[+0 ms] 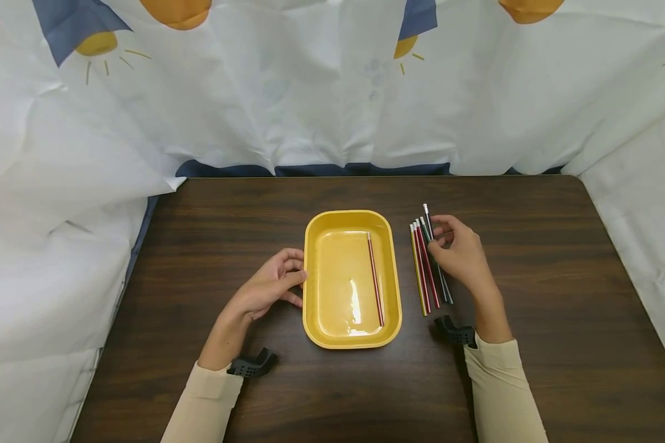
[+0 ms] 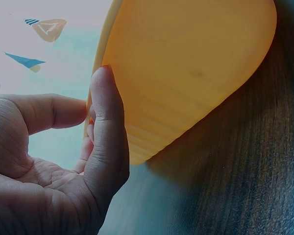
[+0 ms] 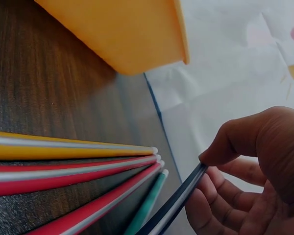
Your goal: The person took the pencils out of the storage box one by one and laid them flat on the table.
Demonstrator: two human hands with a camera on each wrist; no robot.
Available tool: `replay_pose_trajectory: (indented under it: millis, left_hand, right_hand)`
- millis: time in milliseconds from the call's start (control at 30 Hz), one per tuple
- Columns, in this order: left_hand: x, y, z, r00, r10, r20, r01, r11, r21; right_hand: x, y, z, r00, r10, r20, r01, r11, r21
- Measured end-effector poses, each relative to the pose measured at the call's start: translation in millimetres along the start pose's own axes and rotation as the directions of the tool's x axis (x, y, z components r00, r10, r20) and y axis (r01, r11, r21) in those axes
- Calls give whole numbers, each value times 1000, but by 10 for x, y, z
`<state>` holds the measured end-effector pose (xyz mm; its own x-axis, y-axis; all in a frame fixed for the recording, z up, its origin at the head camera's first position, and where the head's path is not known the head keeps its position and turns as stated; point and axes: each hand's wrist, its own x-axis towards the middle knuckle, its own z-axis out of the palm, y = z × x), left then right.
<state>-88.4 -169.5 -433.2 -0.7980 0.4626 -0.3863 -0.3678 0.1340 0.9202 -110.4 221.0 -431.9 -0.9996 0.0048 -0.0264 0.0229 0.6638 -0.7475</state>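
Observation:
Near the middle of the table stands a yellow tray (image 1: 332,277), with one red striped pencil (image 1: 375,280) lying inside along its right side. My left hand (image 1: 268,284) pinches the tray's left rim between thumb and fingers; the left wrist view shows this grip close up. To the right of the tray, my right hand (image 1: 460,249) pinches a dark striped pencil (image 3: 175,198) near its white-tipped upper end, which is raised. Beside it lie a yellow pencil (image 3: 63,147), two red pencils (image 3: 98,169) and a green pencil (image 3: 148,203), side by side on the table.
The dark wood-grain table (image 1: 554,264) extends on both sides of the tray. A white patterned cloth (image 1: 332,104) hangs behind the table's far edge and along its sides. A black wrist strap piece (image 1: 253,363) sits on the left wrist, another (image 1: 455,332) on the right.

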Motion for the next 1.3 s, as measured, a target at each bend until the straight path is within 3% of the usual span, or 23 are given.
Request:
replay_pose_trajectory:
  millis: [600,833,1300]
  left_hand:
    - [-1,0,-6,1000,1,0,-1,1000,2]
    - [-3,6,-2,1000,6,4,-6,1000,5]
    - [0,-15,-9,1000,11,10,-11,1000,6]
  right_hand:
    - [12,24,31,999,29,21,-28,999,-37]
    - [-9,15,2,999,26,-22,-28,996,-83]
    - [-41,-27,-47,998,9,-62,-12,998,-54]
